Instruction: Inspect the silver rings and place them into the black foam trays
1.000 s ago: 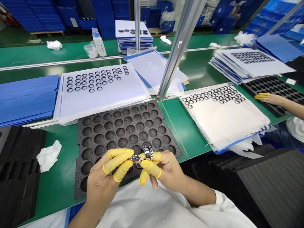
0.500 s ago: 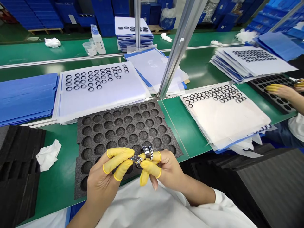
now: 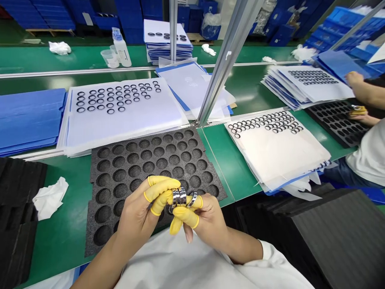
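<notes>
Shiny metal rings (image 3: 179,196) are held between my two hands, over the near part of a dark grey foam tray (image 3: 141,160) with round pockets. My left hand (image 3: 150,200) pinches the rings from the left with yellow-cotted fingertips. From the right, my right hand (image 3: 198,214) grips them too, its fingers also in yellow cots, and one ring sits tilted around a finger. The fingers hide part of the rings. Beyond the tray, a white sheet stack (image 3: 126,124) bears rows of dark rings (image 3: 110,111).
Blue sheets (image 3: 30,116) and a white cloth (image 3: 50,198) lie left. A metal post (image 3: 221,56) rises behind the tray. Right of it stands another sheet stack (image 3: 279,156) with rings. A co-worker's hand (image 3: 359,114) is over a second foam tray (image 3: 333,120) at the far right.
The rings in my hands have come together side by side, with my left fingers moved right onto them. The co-worker's one hand has moved to the blue sheets. The view has shifted slightly.
</notes>
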Demonstrator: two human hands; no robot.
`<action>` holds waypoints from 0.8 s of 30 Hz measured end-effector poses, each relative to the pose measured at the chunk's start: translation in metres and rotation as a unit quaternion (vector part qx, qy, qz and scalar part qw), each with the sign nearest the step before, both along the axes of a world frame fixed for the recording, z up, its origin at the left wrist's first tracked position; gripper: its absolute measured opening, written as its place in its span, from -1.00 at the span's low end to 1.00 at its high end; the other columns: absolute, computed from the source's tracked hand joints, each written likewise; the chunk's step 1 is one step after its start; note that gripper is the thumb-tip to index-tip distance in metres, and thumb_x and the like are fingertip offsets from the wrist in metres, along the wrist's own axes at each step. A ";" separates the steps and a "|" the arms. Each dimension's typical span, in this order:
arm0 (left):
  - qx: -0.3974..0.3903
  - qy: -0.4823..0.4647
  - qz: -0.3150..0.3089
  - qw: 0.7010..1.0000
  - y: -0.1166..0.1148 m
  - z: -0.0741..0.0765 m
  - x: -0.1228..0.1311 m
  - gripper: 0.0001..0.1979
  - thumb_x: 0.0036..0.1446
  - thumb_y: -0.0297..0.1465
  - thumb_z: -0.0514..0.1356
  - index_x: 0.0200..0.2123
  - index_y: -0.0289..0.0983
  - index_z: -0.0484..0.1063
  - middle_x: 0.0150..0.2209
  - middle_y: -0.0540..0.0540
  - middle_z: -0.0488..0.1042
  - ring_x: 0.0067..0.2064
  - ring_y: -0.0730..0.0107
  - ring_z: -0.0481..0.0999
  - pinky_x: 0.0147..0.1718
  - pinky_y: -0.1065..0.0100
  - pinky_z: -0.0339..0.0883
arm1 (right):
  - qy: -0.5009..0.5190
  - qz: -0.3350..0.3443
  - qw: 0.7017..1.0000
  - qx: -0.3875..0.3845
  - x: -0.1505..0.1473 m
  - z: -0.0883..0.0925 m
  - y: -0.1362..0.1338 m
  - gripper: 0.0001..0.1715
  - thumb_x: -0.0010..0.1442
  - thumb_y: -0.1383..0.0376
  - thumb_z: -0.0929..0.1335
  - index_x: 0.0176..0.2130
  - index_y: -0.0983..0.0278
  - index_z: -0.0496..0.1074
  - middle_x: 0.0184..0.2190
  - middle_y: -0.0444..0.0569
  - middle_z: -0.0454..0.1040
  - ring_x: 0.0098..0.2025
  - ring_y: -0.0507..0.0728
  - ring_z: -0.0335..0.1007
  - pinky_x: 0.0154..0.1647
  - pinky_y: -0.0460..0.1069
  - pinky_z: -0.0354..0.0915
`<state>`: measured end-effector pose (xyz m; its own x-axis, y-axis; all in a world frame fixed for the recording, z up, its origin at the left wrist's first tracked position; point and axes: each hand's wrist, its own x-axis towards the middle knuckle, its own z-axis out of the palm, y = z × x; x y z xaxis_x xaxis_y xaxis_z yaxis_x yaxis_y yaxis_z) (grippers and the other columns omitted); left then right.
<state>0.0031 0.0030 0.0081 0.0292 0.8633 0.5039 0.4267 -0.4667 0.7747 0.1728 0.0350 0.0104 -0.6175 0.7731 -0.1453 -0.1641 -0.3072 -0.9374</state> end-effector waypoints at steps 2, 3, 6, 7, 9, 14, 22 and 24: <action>0.002 -0.006 -0.006 1.000 0.000 0.000 0.000 -0.73 0.39 -0.49 0.11 0.07 -0.16 0.48 -0.10 -0.06 0.57 -0.07 0.44 0.58 -0.09 0.46 0.46 | 0.006 0.003 1.000 0.005 0.001 -0.001 0.000 -0.52 0.18 -0.03 0.49 -0.48 0.31 0.58 -0.73 -0.17 0.40 -0.74 -0.07 0.25 -0.66 -0.18 0.27; 0.005 -0.009 -0.006 1.000 0.000 0.000 0.000 -0.73 0.39 -0.49 0.11 0.07 -0.16 0.49 -0.10 -0.06 0.57 -0.08 0.43 0.58 -0.10 0.45 0.46 | 0.009 0.005 1.000 0.006 0.001 -0.001 0.000 -0.53 0.18 -0.03 0.49 -0.47 0.31 0.58 -0.73 -0.16 0.41 -0.74 -0.07 0.25 -0.66 -0.18 0.28; 0.015 -0.012 0.000 1.000 -0.001 -0.001 -0.001 -0.73 0.38 -0.48 0.13 0.05 -0.15 0.51 -0.10 -0.07 0.60 -0.09 0.38 0.61 -0.12 0.39 0.49 | 0.016 0.013 1.000 0.003 0.002 -0.003 0.000 -0.56 0.17 -0.02 0.50 -0.42 0.31 0.60 -0.71 -0.16 0.42 -0.73 -0.07 0.28 -0.66 -0.19 0.28; 0.017 -0.014 0.002 1.000 -0.002 -0.001 -0.001 -0.73 0.37 -0.48 0.14 0.05 -0.14 0.52 -0.10 -0.08 0.60 -0.09 0.37 0.61 -0.12 0.38 0.50 | 0.018 0.015 1.000 0.001 0.002 -0.003 0.000 -0.56 0.17 -0.02 0.50 -0.42 0.31 0.60 -0.71 -0.16 0.43 -0.73 -0.07 0.29 -0.66 -0.19 0.28; 0.018 -0.016 0.004 1.000 -0.003 -0.002 -0.001 -0.71 0.37 -0.49 0.15 0.07 -0.12 0.52 -0.07 -0.07 0.61 -0.08 0.36 0.62 -0.10 0.36 0.51 | 0.023 0.019 1.000 -0.004 0.002 -0.003 0.000 -0.56 0.15 -0.02 0.51 -0.43 0.31 0.60 -0.70 -0.15 0.44 -0.72 -0.07 0.29 -0.67 -0.20 0.28; 0.063 0.047 0.034 0.996 -0.006 -0.004 0.001 -0.57 0.35 -0.53 0.16 0.22 -0.11 0.43 -0.05 -0.07 0.64 -0.10 0.39 0.65 -0.13 0.43 0.53 | 0.037 0.012 0.999 -0.024 0.001 -0.003 0.001 -0.54 0.14 -0.02 0.52 -0.48 0.32 0.57 -0.70 -0.15 0.44 -0.74 -0.09 0.26 -0.69 -0.22 0.23; 0.028 0.103 0.023 0.994 -0.019 0.000 0.004 -0.45 0.40 -0.52 0.08 0.40 -0.13 0.20 -0.11 -0.11 0.66 -0.16 0.44 0.68 -0.16 0.53 0.53 | 0.016 0.017 1.000 -0.005 0.003 -0.003 0.002 -0.54 0.14 -0.03 0.51 -0.44 0.32 0.59 -0.73 -0.19 0.40 -0.74 -0.08 0.26 -0.67 -0.21 0.28; -0.022 0.070 0.011 0.997 -0.022 0.001 0.001 -0.47 0.41 -0.48 0.07 0.39 -0.10 0.21 -0.04 -0.10 0.66 -0.12 0.43 0.69 -0.10 0.50 0.53 | 0.006 0.021 1.000 0.016 0.004 -0.005 0.002 -0.54 0.18 -0.04 0.48 -0.38 0.32 0.61 -0.72 -0.19 0.41 -0.73 -0.07 0.28 -0.64 -0.20 0.31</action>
<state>0.0042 -0.0191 0.0086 0.0773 0.8856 0.4581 0.5419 -0.4229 0.7262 0.1764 0.0369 0.0058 -0.6505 0.7510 -0.1133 -0.1629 -0.2837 -0.9450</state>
